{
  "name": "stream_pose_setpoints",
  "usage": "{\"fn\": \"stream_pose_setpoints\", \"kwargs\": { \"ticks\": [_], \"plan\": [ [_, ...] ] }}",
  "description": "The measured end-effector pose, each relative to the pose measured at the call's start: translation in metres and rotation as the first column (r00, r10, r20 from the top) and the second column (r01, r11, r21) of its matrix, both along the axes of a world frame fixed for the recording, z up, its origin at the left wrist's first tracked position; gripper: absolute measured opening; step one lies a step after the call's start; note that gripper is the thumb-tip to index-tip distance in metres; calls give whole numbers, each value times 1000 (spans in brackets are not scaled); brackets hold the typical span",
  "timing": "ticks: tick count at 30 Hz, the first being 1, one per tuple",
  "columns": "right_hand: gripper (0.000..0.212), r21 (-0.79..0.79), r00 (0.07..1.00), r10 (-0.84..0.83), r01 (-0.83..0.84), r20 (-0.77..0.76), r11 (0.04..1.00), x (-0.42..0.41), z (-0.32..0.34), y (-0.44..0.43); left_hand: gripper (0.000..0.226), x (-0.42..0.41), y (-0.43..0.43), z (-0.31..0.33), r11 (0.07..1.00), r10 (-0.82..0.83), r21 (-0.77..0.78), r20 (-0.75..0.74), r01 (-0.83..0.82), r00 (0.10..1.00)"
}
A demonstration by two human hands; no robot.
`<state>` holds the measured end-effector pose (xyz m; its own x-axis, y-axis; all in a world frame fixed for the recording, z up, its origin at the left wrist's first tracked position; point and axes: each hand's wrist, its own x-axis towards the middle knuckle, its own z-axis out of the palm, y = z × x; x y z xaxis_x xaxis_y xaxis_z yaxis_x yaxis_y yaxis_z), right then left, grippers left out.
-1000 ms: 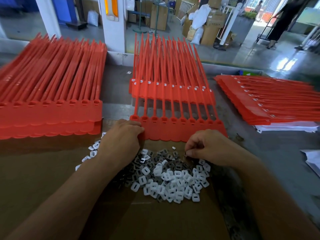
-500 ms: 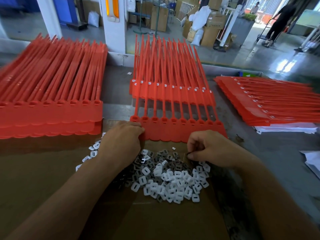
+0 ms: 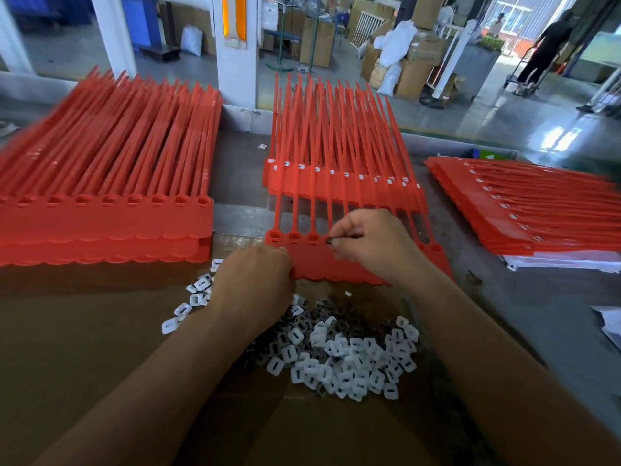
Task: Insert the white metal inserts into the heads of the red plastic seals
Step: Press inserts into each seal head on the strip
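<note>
A joined strip of red plastic seals (image 3: 312,260) lies before me, heads in a row toward the far side, several heads at its left showing empty sockets. My left hand (image 3: 255,284) grips the strip's near left edge. My right hand (image 3: 366,243) pinches a small dark insert (image 3: 331,241) right at a seal head in the row. A loose pile of white and dark inserts (image 3: 342,361) lies on the brown cardboard (image 3: 84,348) in front of the strip.
A thick stack of red seals (image 3: 107,196) fills the left. Another stack with white inserts in its heads (image 3: 336,156) lies behind the strip, and a third (image 3: 537,210) on white paper at the right. A person walks on the floor at the far right.
My right hand has risen from the insert pile to the row of seal heads, carrying an insert. My left hand has stayed on the strip's edge.
</note>
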<state>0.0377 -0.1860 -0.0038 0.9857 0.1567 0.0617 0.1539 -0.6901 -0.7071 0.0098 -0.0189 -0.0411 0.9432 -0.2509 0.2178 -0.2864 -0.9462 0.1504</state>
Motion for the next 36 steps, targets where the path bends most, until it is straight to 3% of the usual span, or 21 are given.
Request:
{"fn": "stream_pose_setpoints", "kwargs": {
  "ticks": [5,9,13,16,25,31,36],
  "plan": [
    [30,-38,998,50,-49,36,998,28,-5,40,30,-1,0,2,1000,1,-2,13,-1,1000],
    [13,-54,999,44,-45,-9,998,42,-16,63,31,-3,0,4,1000,-4,24,3,4,1000],
    [16,-173,998,31,-42,-62,984,48,-20,68,30,-3,-1,4,999,9,32,8,-9,1000],
    [19,-167,990,10,-34,-142,985,50,-19,67,31,-3,-1,4,1000,8,22,20,-9,1000],
    [18,-189,993,-38,17,-109,982,51,-20,73,33,-3,0,3,1000,3,7,29,-3,1000],
    [16,-93,994,-84,77,-70,993,49,-21,72,31,-4,0,4,1000,14,16,42,-15,999],
    [17,-169,995,-75,62,-70,984,53,-22,75,28,-5,0,5,999,26,19,48,-27,999]
  ]
}}
